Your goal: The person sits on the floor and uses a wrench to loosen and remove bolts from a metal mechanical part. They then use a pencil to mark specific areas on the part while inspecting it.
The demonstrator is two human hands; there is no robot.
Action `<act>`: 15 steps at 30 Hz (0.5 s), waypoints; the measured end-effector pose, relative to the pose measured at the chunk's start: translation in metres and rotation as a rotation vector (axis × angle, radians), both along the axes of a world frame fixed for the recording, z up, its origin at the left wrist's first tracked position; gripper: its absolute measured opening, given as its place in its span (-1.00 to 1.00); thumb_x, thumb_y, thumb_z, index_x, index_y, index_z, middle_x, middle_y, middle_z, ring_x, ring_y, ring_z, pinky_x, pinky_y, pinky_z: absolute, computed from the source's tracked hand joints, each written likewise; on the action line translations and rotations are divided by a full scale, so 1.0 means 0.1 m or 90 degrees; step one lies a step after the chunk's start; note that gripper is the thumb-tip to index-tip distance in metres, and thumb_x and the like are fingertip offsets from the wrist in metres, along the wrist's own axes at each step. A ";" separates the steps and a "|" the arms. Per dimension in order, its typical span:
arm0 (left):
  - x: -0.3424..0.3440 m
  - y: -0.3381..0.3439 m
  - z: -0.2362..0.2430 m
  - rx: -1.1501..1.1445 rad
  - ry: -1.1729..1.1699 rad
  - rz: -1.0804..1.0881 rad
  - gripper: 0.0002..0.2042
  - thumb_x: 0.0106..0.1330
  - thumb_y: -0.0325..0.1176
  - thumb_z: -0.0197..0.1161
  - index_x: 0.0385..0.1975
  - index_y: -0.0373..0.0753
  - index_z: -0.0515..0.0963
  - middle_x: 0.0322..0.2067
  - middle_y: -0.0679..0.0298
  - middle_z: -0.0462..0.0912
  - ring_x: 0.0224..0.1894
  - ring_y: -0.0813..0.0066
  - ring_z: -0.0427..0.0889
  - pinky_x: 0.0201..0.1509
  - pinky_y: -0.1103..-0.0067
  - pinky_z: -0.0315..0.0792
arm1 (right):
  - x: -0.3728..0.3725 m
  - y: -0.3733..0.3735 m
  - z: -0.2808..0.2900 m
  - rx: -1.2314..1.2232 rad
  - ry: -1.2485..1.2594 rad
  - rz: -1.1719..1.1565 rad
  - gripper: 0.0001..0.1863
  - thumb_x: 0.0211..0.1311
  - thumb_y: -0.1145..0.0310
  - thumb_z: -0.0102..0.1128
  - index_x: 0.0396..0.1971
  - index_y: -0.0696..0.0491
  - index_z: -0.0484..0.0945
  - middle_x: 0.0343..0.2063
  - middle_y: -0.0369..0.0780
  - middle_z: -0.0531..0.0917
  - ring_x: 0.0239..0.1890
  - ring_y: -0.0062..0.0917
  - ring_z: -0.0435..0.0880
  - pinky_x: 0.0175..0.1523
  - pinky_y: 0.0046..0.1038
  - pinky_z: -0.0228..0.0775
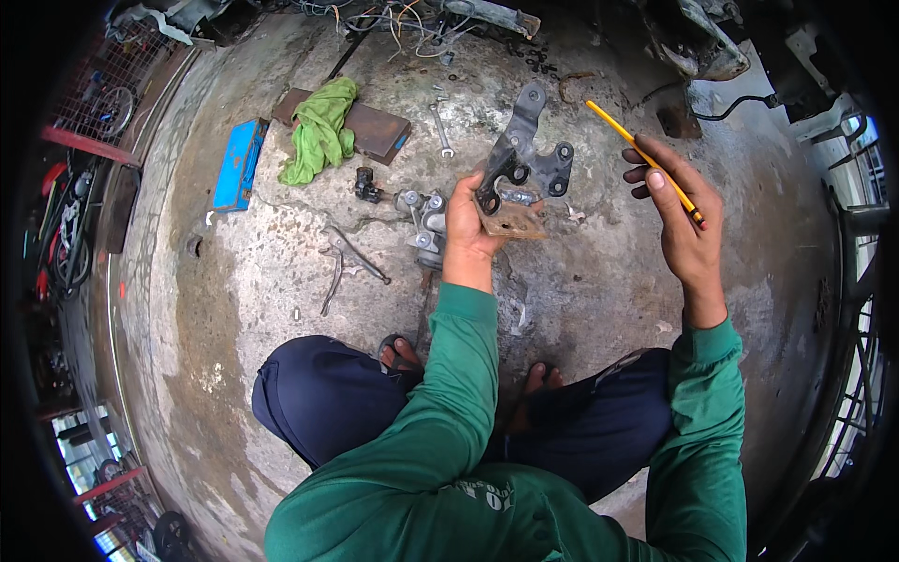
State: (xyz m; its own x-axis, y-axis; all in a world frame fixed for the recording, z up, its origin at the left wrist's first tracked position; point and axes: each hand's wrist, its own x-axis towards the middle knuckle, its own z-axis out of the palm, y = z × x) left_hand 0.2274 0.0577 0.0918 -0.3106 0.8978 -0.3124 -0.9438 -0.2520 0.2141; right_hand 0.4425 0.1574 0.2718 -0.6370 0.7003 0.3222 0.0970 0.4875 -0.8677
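My left hand (465, 223) is closed around a metal bracket (526, 140), lifted off the concrete floor. The bracket's dark arms have round holes and bushings, and a rusty brown plate (515, 221) sits at its lower end. To the right, my right hand (688, 211) pinches a yellow pencil (618, 127) between thumb and fingers; it slants up and left, apart from the bracket. Just left of my left hand, a grey metal assembly with a shaft (426, 225) lies on the floor, partly hidden by the hand.
Locking pliers (346, 262) and a wrench (441, 131) lie on the floor. A green cloth (321, 131) drapes over a brown metal box (376, 133), beside a blue case (241, 165). Tangled wires (403, 28) and vehicle parts (702, 42) line the far side.
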 end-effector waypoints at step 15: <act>-0.08 -0.06 -0.06 -0.154 0.211 0.097 -0.38 0.43 -0.28 0.05 0.50 -0.17 0.13 0.23 -0.02 0.51 0.17 -0.08 0.62 0.01 -0.25 0.59 | -0.03 0.04 -0.04 0.072 -0.097 0.010 -0.59 0.48 0.25 0.21 0.16 0.20 0.61 -0.07 -0.13 0.75 -0.09 -0.50 0.72 0.01 -0.47 0.56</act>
State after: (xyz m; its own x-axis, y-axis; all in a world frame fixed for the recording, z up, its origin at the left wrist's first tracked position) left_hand 0.2192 0.0521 0.0853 -0.5528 0.7470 -0.3693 -0.7697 -0.2879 0.5697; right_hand 0.4394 0.1617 0.2681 -0.6954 0.6542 0.2973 0.2145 0.5839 -0.7830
